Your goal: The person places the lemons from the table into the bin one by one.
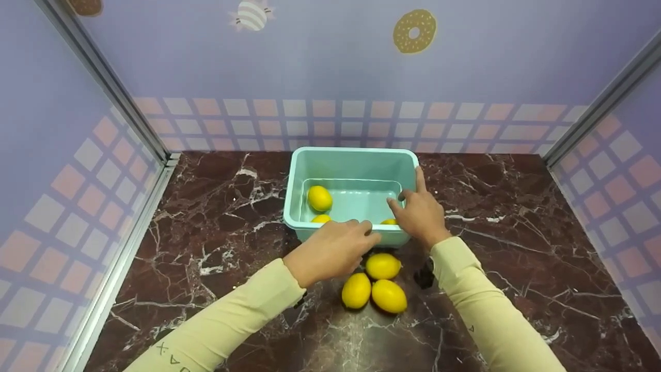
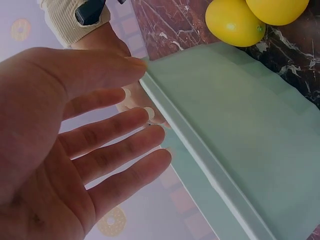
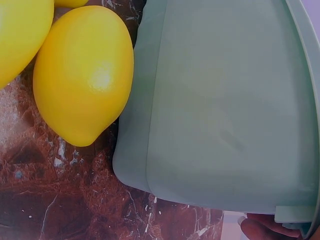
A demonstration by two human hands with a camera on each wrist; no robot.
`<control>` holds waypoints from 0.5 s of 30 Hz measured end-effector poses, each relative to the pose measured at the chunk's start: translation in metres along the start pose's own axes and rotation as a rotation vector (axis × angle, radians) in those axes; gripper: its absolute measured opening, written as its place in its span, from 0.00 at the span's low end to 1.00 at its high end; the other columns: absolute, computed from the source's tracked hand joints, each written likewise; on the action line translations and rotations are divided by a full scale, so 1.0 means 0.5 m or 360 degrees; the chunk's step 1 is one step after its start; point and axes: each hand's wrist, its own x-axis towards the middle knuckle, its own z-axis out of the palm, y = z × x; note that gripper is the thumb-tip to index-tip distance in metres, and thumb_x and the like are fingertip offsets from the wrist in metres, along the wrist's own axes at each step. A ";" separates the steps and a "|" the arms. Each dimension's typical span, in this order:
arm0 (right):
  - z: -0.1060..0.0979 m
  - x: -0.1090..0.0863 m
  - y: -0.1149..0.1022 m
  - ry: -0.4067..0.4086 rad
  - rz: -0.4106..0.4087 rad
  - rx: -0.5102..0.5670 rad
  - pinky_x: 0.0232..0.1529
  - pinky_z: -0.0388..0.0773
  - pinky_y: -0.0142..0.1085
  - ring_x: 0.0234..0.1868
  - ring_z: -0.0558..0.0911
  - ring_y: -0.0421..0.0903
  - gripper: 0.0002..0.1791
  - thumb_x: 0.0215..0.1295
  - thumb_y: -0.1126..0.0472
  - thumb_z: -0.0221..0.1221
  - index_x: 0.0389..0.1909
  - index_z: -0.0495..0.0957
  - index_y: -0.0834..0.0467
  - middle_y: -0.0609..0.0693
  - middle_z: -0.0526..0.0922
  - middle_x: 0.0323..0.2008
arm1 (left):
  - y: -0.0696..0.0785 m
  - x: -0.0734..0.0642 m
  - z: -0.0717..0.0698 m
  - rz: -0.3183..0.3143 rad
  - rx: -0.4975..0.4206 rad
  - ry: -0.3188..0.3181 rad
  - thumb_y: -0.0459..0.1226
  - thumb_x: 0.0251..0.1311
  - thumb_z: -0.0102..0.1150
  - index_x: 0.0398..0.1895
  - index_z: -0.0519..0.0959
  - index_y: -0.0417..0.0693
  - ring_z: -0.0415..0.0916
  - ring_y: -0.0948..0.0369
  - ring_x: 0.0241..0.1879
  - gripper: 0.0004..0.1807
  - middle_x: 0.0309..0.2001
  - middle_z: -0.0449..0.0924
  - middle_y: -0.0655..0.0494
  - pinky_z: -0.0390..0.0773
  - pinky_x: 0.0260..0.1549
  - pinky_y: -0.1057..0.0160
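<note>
A light teal plastic bin stands on the table, with three yellow lemons in view inside. One lemon lies at its left; the two others are partly hidden behind the front rim. Three more lemons lie together before the bin, the nearest to it being one lemon. My left hand is at the front rim, its fingers extended and spread in the left wrist view, thumb tip right at the rim. My right hand holds the bin's right rim near the front corner, thumb inside and other fingers outside.
The dark red marbled tabletop runs to walls at the back and both sides. The back wall is lilac with checks and sweets printed on it. Metal strips edge the left side.
</note>
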 end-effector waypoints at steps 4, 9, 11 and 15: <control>0.000 0.000 -0.001 0.0001 0.0007 0.0002 0.40 0.77 0.54 0.48 0.80 0.60 0.28 0.68 0.40 0.50 0.49 0.80 0.61 0.55 0.38 0.78 | 0.003 -0.001 0.003 0.0001 0.0006 -0.0012 0.38 0.56 0.63 0.47 0.77 0.53 0.76 0.59 0.32 0.14 0.40 0.77 0.56 0.79 0.24 0.63; 0.000 0.000 0.000 0.0015 -0.0002 -0.0004 0.40 0.78 0.55 0.48 0.80 0.61 0.28 0.67 0.41 0.51 0.48 0.81 0.62 0.55 0.39 0.78 | 0.005 -0.003 0.009 0.0002 -0.0017 0.0000 0.38 0.56 0.63 0.44 0.77 0.52 0.76 0.59 0.32 0.12 0.39 0.77 0.56 0.78 0.24 0.62; 0.000 -0.001 0.000 0.0019 -0.0012 -0.0007 0.39 0.78 0.55 0.47 0.80 0.61 0.28 0.67 0.41 0.51 0.48 0.81 0.62 0.55 0.40 0.78 | 0.006 -0.003 0.012 0.0005 -0.0017 0.0001 0.37 0.56 0.63 0.43 0.77 0.52 0.76 0.59 0.32 0.12 0.38 0.76 0.56 0.78 0.25 0.62; 0.000 -0.001 0.000 0.0026 -0.0017 -0.0005 0.41 0.78 0.56 0.48 0.80 0.62 0.28 0.67 0.42 0.51 0.48 0.81 0.63 0.56 0.40 0.78 | 0.009 -0.003 0.017 0.0013 -0.0010 -0.0007 0.38 0.55 0.64 0.43 0.77 0.52 0.76 0.59 0.31 0.12 0.37 0.76 0.56 0.78 0.26 0.62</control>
